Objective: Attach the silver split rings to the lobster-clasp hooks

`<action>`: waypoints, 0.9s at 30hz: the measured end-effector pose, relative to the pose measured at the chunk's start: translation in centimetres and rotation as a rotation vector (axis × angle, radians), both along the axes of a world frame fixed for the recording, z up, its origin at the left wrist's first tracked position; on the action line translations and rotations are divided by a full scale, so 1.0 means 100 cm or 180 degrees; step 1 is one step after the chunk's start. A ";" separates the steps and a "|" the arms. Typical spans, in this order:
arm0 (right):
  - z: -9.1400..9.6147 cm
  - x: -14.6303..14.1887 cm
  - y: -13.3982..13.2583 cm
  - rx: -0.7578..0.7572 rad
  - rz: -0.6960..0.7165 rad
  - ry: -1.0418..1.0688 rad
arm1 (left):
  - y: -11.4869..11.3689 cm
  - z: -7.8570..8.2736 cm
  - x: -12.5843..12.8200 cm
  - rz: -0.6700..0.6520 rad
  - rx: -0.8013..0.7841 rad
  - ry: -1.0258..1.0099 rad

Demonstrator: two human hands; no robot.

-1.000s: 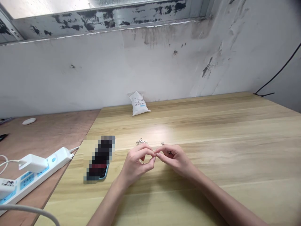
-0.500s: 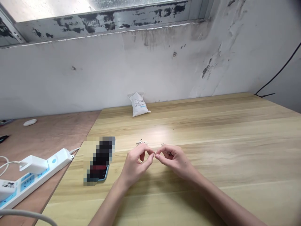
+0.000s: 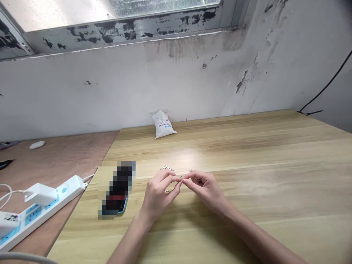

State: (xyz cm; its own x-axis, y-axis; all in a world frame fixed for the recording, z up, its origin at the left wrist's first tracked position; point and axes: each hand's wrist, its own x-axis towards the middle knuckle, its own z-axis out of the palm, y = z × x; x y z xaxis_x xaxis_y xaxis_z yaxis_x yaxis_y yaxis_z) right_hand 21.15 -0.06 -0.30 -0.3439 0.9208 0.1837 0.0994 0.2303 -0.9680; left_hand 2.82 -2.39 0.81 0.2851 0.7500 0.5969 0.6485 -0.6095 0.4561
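My left hand (image 3: pixel 158 192) and my right hand (image 3: pixel 205 187) meet over the table. Between their pinched fingertips is a small metal ring (image 3: pixel 181 178), too tiny to make out fully. Another ring-shaped metal piece (image 3: pixel 167 191) shows under the curled fingers of my left hand. Just beyond that hand lies a little heap of silvery rings (image 3: pixel 165 167), partly hidden by the fingers. Behind my right hand's knuckles sits one more small metal piece (image 3: pixel 191 170), and some metal glints inside its curled fingers.
A phone (image 3: pixel 118 190), mostly pixelated, lies left on the wooden table (image 3: pixel 261 154). At the back stands a white labelled packet (image 3: pixel 164 124) near the wall. On the lower brown surface are a power strip (image 3: pixel 41 212) with plugged chargers and a white oval object (image 3: pixel 37 145).
The fingers of my left hand have shifted slightly at the pinch, its other fingers now stretched further forward. My right hand stays nearly the same. The view has tilted up a little.
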 end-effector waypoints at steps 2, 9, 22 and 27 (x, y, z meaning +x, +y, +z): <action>-0.001 -0.001 -0.001 -0.0028 0.0062 0.0065 | 0.001 -0.001 0.000 -0.0005 0.0110 0.0117; -0.003 -0.004 -0.002 0.0077 0.0025 0.0059 | 0.000 -0.001 0.000 0.0087 0.0097 0.0207; -0.007 -0.004 -0.001 0.0468 -0.0050 -0.0296 | 0.000 -0.003 -0.001 0.0073 -0.0083 0.0357; -0.008 -0.003 -0.002 0.0453 -0.0031 -0.0273 | 0.000 -0.004 -0.001 0.0075 -0.0161 0.0349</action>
State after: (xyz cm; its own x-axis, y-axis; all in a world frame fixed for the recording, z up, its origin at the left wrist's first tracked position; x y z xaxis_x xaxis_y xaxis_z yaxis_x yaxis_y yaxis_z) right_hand 20.81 -0.21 -1.07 -0.3550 0.8910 0.2829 0.1831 0.3631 -0.9136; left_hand 2.74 -2.41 0.41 0.3286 0.7856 0.5243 0.7100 -0.5715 0.4115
